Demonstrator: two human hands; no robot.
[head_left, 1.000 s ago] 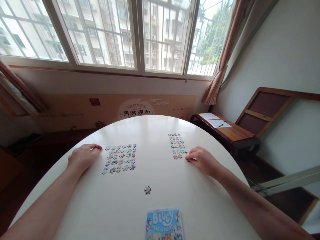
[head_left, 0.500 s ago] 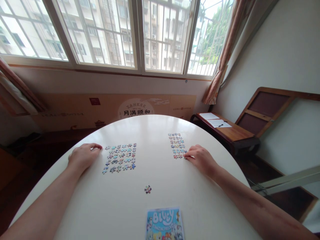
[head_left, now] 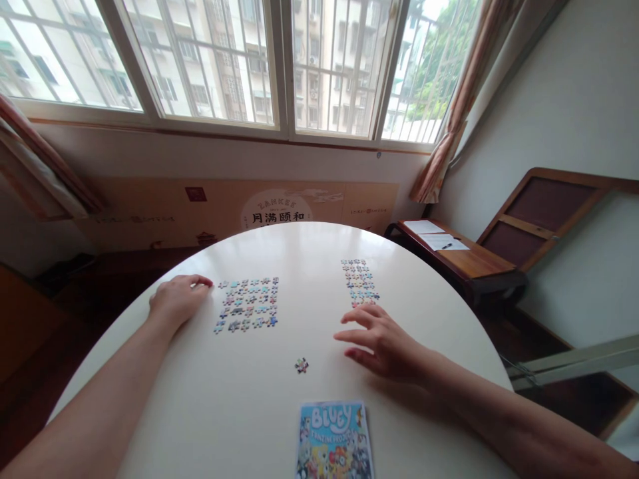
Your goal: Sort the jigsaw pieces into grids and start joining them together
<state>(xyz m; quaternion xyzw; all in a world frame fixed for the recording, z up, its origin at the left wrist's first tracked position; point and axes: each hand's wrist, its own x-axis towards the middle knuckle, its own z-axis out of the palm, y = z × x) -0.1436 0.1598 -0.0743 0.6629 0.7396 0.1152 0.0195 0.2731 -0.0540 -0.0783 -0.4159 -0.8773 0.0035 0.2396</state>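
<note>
My left hand (head_left: 180, 298) rests on the white round table, its fingertips just beside the left block of jigsaw pieces (head_left: 252, 298). Those pieces lie in rows, set a little apart. The left fingers are loosely bent with a gap between them, and nothing shows in them. My right hand (head_left: 382, 340) hovers over the table with its fingers spread and holds nothing. Just beyond it stands a narrower block of pieces (head_left: 359, 276), its nearest row partly covered by the hand. A single jigsaw piece (head_left: 301, 364) lies left of and nearer to me than the right hand.
A blue booklet or box with "Bluey" on it (head_left: 335, 439) lies at the near side of the white table (head_left: 224, 399). A wooden bench with papers and a pen (head_left: 444, 245) stands at the right, beyond the table's edge. Barred windows are behind.
My right hand has left the right block's near corner, moved toward me, and its pinched fingers have spread apart. My left hand stays beside the left block. The view has shifted slightly.
</note>
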